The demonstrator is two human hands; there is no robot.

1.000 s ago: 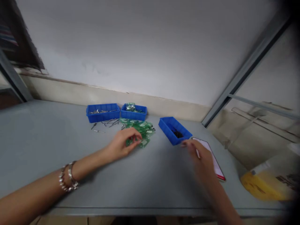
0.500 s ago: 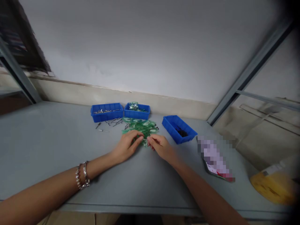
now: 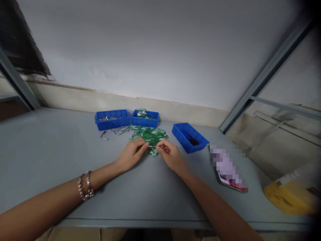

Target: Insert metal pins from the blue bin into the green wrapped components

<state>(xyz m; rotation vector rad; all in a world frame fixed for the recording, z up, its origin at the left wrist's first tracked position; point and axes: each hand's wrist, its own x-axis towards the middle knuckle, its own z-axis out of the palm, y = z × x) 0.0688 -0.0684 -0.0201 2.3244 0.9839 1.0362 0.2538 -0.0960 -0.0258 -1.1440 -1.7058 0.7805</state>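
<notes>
Nearest, the grey table (image 3: 120,201) takes the weight of the scene, both bare forearms reaching in over its front edge, bracelets (image 3: 85,187) on the left wrist. The left hand (image 3: 132,152) pinches one end of a thin metal pin (image 3: 151,146) between thumb and forefinger. The right hand (image 3: 172,155) has thumb and forefinger pressed together at the pin's other end, its remaining fingers curled in. The pin lies roughly level, bridging the gap between the hands, over the near side of the green packets (image 3: 150,135).

A second ago the right hand was just beside the right bin (image 3: 180,140), well apart from the left; now the two meet, and the pin shows plainly between them. I judge that the work has passed from reaching to two-handed handling of one piece. Whether the right fingertips also hide some small part, I cannot tell.

Off to the right lie a phone (image 3: 224,179), partly masked, and something yellow (image 3: 286,199). Farther back, the right bin holds dark pieces (image 3: 193,141). Loose pins (image 3: 109,139) lie left of the packets; beyond them the left bin (image 3: 112,125) and middle bin (image 3: 144,122) stand side by side near the wall (image 3: 150,50)
</notes>
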